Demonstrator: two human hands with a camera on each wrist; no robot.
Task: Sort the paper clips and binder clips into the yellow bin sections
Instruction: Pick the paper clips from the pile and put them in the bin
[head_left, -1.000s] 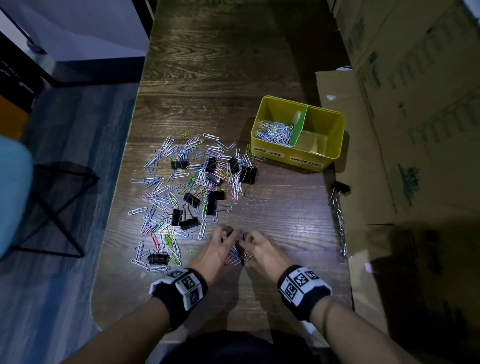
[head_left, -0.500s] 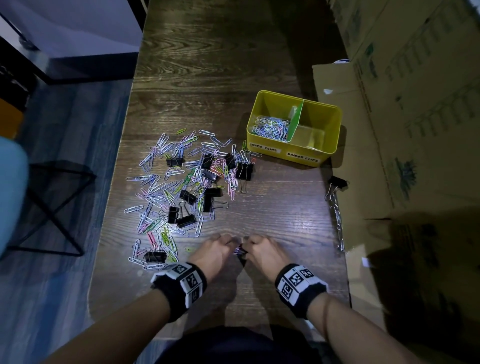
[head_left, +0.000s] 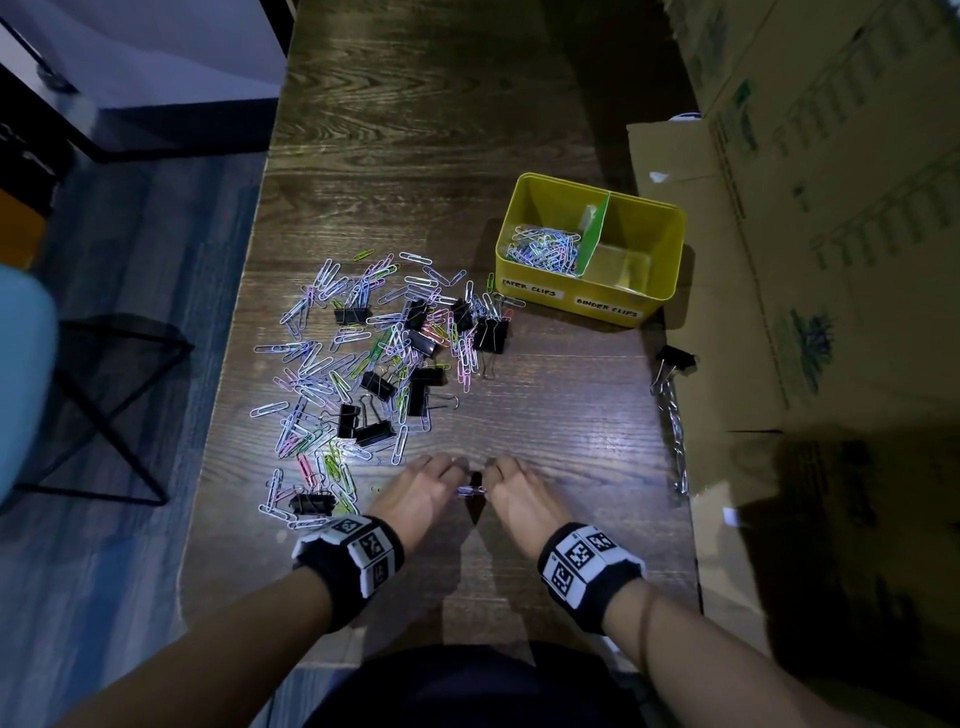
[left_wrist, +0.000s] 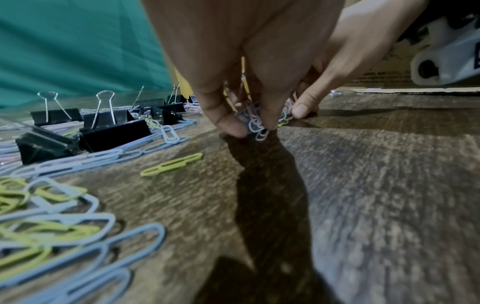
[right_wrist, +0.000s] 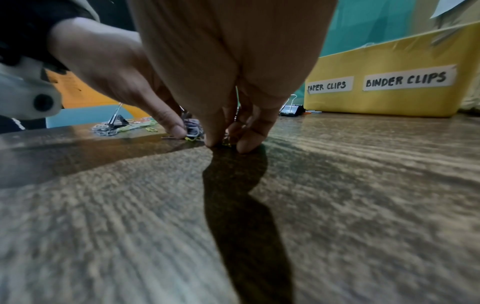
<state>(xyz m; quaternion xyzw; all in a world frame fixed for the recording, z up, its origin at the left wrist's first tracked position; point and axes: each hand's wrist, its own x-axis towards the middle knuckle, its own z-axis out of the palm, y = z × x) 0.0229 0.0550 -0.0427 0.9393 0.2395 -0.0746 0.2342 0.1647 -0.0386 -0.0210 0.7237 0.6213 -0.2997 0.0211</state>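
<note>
Dim room, bright overhead glare on the table (head_left: 545, 415), hard shadows, and wrist views perhaps motion-blurred.

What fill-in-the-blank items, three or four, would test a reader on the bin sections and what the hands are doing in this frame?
1. In the yellow bin, paper clips lie only in the section labelled ____ clips.
2. The bin's two sections are parted by a ____ divider.
3. The left hand and right hand gather a small bunch of paper clips on the ____ table.
4. The loose binder clips on the table are ____ in colour.

Missing words: paper; green; wooden; black
</note>
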